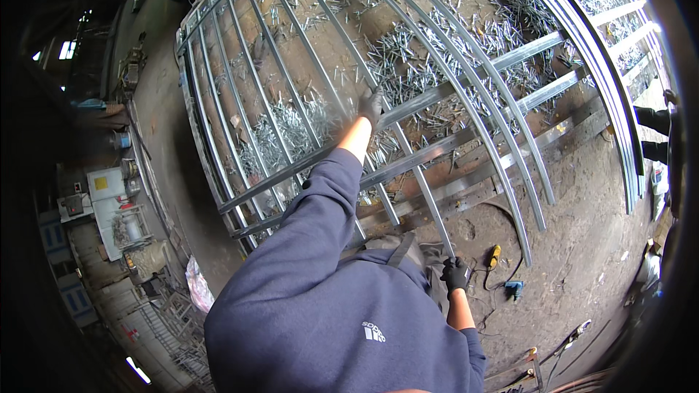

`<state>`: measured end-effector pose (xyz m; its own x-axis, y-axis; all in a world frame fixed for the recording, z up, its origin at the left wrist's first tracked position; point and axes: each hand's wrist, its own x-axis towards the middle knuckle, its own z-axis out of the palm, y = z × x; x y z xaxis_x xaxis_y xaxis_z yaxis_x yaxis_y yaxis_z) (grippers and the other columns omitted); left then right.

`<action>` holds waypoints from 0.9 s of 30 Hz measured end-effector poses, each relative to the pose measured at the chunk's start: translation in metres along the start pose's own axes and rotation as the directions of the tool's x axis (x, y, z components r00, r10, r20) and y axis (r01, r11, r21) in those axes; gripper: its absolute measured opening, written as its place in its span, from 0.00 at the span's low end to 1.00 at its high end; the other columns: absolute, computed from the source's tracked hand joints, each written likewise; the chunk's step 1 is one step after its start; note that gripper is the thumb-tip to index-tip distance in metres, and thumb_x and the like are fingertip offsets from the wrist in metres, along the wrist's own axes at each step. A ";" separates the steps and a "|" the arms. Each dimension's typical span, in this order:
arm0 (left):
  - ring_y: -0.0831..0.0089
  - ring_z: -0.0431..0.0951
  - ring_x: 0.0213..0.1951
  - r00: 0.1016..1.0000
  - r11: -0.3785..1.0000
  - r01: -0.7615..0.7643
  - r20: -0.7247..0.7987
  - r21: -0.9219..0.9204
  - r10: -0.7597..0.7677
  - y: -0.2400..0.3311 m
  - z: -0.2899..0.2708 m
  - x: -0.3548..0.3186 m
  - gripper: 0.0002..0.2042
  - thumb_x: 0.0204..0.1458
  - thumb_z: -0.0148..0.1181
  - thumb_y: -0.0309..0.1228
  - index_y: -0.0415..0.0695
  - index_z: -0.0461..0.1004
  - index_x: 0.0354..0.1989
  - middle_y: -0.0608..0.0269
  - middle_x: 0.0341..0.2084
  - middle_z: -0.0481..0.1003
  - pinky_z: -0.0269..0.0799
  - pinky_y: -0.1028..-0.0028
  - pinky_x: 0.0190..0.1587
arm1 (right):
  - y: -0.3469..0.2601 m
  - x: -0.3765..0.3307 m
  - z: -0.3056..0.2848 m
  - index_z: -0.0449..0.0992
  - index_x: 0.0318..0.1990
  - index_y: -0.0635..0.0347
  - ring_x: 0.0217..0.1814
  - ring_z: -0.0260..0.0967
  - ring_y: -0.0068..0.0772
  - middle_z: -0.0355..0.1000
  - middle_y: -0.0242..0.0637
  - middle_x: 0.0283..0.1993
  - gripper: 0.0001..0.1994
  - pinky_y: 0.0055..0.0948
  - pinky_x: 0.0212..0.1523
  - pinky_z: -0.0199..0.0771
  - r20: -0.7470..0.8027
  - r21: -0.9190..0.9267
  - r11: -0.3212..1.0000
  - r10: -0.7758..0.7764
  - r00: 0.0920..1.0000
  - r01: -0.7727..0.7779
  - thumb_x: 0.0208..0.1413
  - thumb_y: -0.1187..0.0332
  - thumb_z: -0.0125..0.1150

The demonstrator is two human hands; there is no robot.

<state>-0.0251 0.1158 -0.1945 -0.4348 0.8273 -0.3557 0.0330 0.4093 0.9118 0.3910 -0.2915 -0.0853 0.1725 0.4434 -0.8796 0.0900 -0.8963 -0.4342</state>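
Note:
My left hand (370, 107), in a dark glove, is closed on a thin metal bar (421, 183) beside a long crosswise rail (429, 99). My right hand (455, 274), also gloved, is closed around the bar's near end, close to my body. The bar slants away over the crosswise rails, among several similar bars (263, 65) spaced out on the left. Some fingers of both hands are hidden. To the right, curved metal strips (480, 102) lie across the same rails.
Many short metal pieces (415, 58) are scattered under the frame. On the floor at right lie a yellow tool (495, 256), a blue tool (514, 289) and cables. Another person's dark-gloved hands (653, 120) show by stacked long profiles (608, 94). Shelving and a white box (106, 183) stand left.

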 end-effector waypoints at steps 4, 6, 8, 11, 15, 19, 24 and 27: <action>0.78 0.74 0.34 0.999 0.999 -0.016 0.048 -0.029 0.018 -0.003 -0.003 0.004 0.16 0.64 0.58 0.42 0.43 0.76 0.52 0.70 0.31 0.78 0.70 0.74 0.42 | 0.002 -0.003 -0.004 0.74 0.32 0.58 0.14 0.60 0.22 0.62 0.27 0.17 0.14 0.28 0.15 0.64 0.043 0.062 0.996 0.067 0.997 -0.070 0.66 0.60 0.53; 0.78 0.76 0.32 0.995 0.996 0.063 0.079 -0.068 -0.058 -0.007 -0.004 0.007 0.16 0.64 0.58 0.42 0.42 0.76 0.50 0.69 0.30 0.79 0.71 0.73 0.41 | 0.003 -0.002 -0.006 0.74 0.32 0.58 0.14 0.60 0.22 0.62 0.27 0.16 0.12 0.28 0.15 0.64 0.096 0.051 0.998 0.023 0.995 -0.028 0.65 0.61 0.53; 0.77 0.76 0.31 0.997 0.998 0.056 0.051 -0.033 -0.055 -0.013 -0.004 0.010 0.15 0.64 0.59 0.42 0.42 0.76 0.48 0.69 0.30 0.79 0.71 0.74 0.39 | 0.001 0.000 -0.007 0.74 0.32 0.59 0.14 0.60 0.22 0.62 0.27 0.16 0.11 0.27 0.15 0.64 0.083 0.020 1.000 0.010 0.997 -0.012 0.64 0.63 0.53; 0.77 0.76 0.28 0.998 0.997 -0.067 -0.001 0.041 0.068 -0.025 -0.003 0.014 0.14 0.64 0.59 0.42 0.43 0.76 0.45 0.68 0.28 0.80 0.71 0.74 0.35 | -0.003 0.000 -0.006 0.74 0.31 0.59 0.14 0.60 0.21 0.62 0.27 0.16 0.10 0.27 0.15 0.64 0.040 -0.003 1.000 0.017 0.999 -0.016 0.63 0.64 0.53; 0.77 0.77 0.28 1.000 0.998 0.021 0.016 -0.060 -0.020 -0.033 -0.002 0.023 0.13 0.64 0.59 0.41 0.44 0.77 0.46 0.67 0.27 0.79 0.72 0.74 0.34 | -0.012 -0.001 -0.005 0.74 0.31 0.60 0.14 0.61 0.22 0.64 0.29 0.17 0.12 0.27 0.15 0.65 0.073 0.024 0.997 0.065 0.995 -0.067 0.64 0.64 0.53; 0.76 0.77 0.29 0.997 0.977 0.037 -0.054 -0.211 -0.049 -0.019 -0.001 0.020 0.13 0.64 0.58 0.42 0.45 0.76 0.46 0.66 0.28 0.79 0.72 0.73 0.34 | -0.020 0.012 0.004 0.75 0.30 0.61 0.16 0.64 0.22 0.66 0.29 0.18 0.14 0.27 0.17 0.68 0.153 0.036 0.998 -0.058 0.986 0.053 0.65 0.63 0.53; 0.74 0.76 0.37 0.995 0.980 -0.092 0.048 0.175 0.085 0.009 -0.001 -0.004 0.17 0.64 0.58 0.42 0.41 0.74 0.50 0.64 0.33 0.79 0.73 0.71 0.42 | -0.038 0.045 0.040 0.76 0.30 0.59 0.18 0.63 0.21 0.66 0.27 0.19 0.15 0.27 0.19 0.65 0.153 -0.034 0.979 -0.194 0.969 0.201 0.66 0.60 0.53; 0.72 0.75 0.41 0.991 0.903 -0.132 0.069 0.408 0.114 0.016 -0.005 -0.010 0.18 0.64 0.58 0.41 0.40 0.71 0.54 0.61 0.38 0.77 0.72 0.69 0.46 | -0.053 0.053 0.053 0.79 0.33 0.61 0.19 0.67 0.23 0.68 0.29 0.19 0.13 0.29 0.21 0.67 0.149 -0.078 0.975 -0.195 0.969 0.208 0.65 0.61 0.56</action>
<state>-0.0242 0.1118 -0.1756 -0.3654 0.8929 -0.2630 0.4542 0.4177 0.7869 0.3433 -0.2206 -0.1188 0.0037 0.6042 -0.7968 0.2001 -0.7812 -0.5914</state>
